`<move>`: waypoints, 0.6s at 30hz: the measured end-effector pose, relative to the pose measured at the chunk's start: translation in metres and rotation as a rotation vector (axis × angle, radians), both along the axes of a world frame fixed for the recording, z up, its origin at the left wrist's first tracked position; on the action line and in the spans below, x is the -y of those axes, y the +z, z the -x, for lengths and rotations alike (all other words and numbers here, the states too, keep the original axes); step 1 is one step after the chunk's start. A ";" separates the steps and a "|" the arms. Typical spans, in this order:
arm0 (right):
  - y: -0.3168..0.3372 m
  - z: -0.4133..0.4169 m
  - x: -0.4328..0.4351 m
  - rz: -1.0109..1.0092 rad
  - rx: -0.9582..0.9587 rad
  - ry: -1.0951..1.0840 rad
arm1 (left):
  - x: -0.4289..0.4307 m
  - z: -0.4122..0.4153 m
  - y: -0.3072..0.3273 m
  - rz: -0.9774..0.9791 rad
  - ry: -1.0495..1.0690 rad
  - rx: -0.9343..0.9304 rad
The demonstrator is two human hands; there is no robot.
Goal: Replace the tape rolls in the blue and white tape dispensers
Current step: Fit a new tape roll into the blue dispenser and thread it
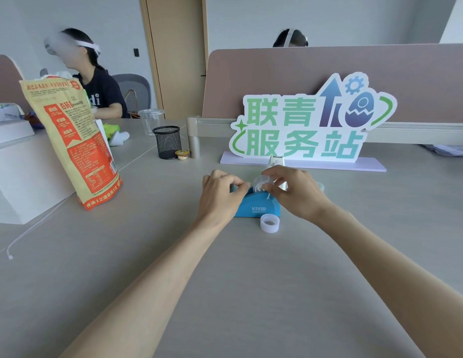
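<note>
A black mesh pen cup stands left of centre on the grey desk; what it holds cannot be made out. Behind it is a clear plastic cup that looks empty. A tall orange and tan paper bag stands upright at the left of the frame, its top open; its contents are hidden.

In the middle of the frame sits the blue tape dispenser, with both hands on its top. The left hand has its fingers curled, pinching at the dispenser's left end, where the cutter is. The right hand grips a clear tape roll seated in the top of the dispenser, thumb and fingers closed around it. A white tape dispenser stands just behind the right hand, mostly hidden by it. A loose tape roll lies on the desk just in front of the blue dispenser, between the two forearms, touching neither hand. A large green and white sign stands behind them all.
</note>
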State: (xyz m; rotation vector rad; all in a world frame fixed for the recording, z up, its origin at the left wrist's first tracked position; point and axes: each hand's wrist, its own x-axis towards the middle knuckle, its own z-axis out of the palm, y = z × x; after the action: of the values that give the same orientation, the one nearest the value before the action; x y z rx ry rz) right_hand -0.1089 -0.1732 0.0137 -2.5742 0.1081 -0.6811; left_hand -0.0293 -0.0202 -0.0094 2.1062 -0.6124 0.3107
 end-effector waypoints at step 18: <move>0.009 0.005 -0.006 -0.130 0.004 -0.040 | -0.003 -0.002 -0.002 0.077 -0.043 -0.033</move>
State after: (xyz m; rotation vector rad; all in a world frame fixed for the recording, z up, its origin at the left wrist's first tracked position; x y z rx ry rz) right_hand -0.1143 -0.1672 0.0229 -2.4521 0.1968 -0.6707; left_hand -0.0278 -0.0176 -0.0116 2.0181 -0.6162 0.2702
